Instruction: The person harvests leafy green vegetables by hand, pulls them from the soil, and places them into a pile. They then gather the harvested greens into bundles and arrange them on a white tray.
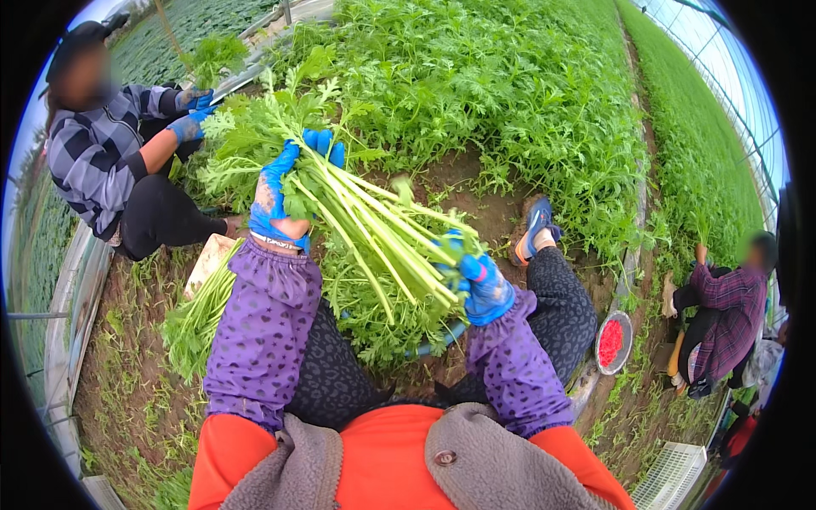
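Observation:
My left hand (280, 182), in a torn blue glove, is closed around a bunch of leafy greens (363, 217) just below the leaves. The leaves point to the upper left and the pale stems slope down to the right. At the cut stem ends is my right hand (488, 290), also blue-gloved, its fingers curled on stems and a bit of leaf; they are slightly blurred. Beneath the bunch, between my legs, lies a heap of loose greens (382, 319), with a curved blue rim (437, 341) showing at its lower edge.
Bundled greens (201, 312) lie left beside a pale container (207, 261). A metal bowl (628, 357) holds red pieces. Uncut greens (484, 83) grow ahead. A gloved co-worker (108, 140) sits left; another person (727, 312) crouches right. A white crate (672, 475) stands lower right.

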A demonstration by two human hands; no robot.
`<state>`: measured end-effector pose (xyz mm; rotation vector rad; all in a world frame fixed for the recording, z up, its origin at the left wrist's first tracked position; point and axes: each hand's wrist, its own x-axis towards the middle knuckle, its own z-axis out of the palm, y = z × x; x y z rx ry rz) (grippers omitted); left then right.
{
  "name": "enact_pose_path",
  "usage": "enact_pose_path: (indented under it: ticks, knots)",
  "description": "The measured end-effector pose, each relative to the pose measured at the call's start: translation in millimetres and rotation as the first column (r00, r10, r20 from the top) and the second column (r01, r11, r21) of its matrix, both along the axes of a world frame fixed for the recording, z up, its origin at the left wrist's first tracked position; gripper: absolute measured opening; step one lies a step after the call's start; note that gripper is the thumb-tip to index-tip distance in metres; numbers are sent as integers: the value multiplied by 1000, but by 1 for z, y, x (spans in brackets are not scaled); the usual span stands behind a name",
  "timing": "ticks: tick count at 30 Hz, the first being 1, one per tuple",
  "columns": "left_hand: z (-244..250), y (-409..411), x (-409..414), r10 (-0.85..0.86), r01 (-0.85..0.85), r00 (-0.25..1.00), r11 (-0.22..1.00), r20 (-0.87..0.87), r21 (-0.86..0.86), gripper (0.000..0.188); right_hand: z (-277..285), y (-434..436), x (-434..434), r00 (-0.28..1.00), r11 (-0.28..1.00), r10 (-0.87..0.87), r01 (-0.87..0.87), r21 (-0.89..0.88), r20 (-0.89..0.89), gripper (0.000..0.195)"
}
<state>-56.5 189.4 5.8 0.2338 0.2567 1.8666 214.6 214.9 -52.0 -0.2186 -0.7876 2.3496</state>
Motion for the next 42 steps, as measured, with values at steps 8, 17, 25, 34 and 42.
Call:
enact_pose_path:
  ticks: [8, 17, 25, 34, 42]
  knots:
    - [-4, 11, 7, 168, -187, 980, 963, -109, -194, 17, 5, 23, 54, 860, 882, -461, 416, 223, 219, 32]
    - [-2, 9, 15, 199, -230, 957, 964, -210, -133, 26, 0, 9, -27, 563, 750, -569, 57, 659, 599, 22]
    - [13, -1, 44, 71, -124, 907, 987, -415, -101, 38, -20, 28, -85, 557, 819, -561, 262, 511, 613, 41]
    - [18, -6, 35, 135, -195, 903, 975, -407, -110, 34, -56, 43, -83, 429, 698, -708, 300, 651, 561, 30]
    - [6, -7, 29, 173, -214, 793, 977, -584, -2, 34, -89, 46, -21, 497, 858, -514, 301, 417, 699, 28]
